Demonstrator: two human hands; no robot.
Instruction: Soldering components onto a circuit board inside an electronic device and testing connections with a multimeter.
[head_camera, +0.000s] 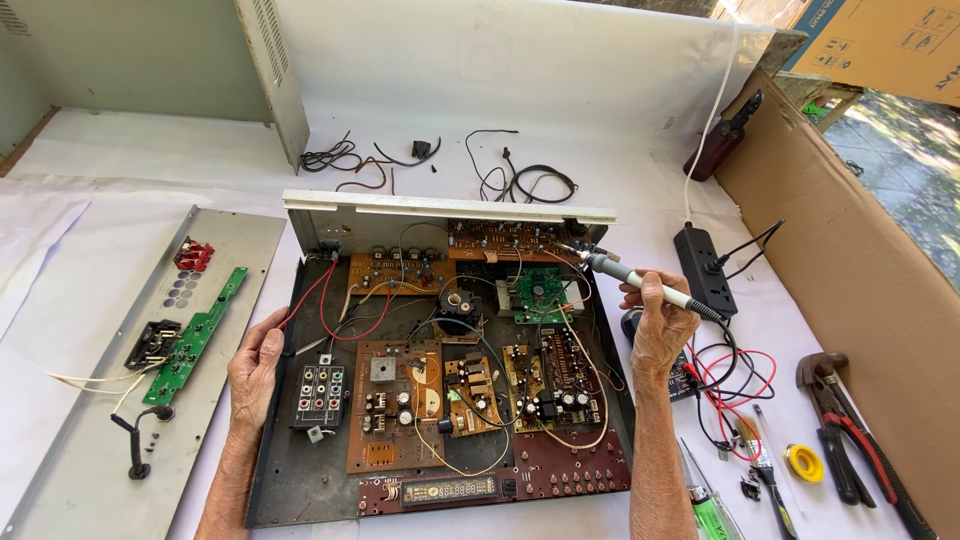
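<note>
An opened electronic chassis (300, 490) lies in front of me, filled with brown circuit boards (395, 405), a small green board (540, 292) and red, black and white wires. My left hand (256, 372) rests flat on the chassis's left edge, beside a block of coloured jacks (320, 392); it holds nothing. My right hand (660, 325) grips a grey soldering iron (630, 277), whose tip points left at the far right corner of the boards.
A grey metal panel (90, 440) with a green board (195, 335) lies at the left. A black power strip (705, 270), red and black leads (735, 385), pliers (850, 430), a solder roll (803, 462) and screwdrivers lie at the right. Cardboard (860, 260) stands along the right side. Loose cables (520, 180) lie behind.
</note>
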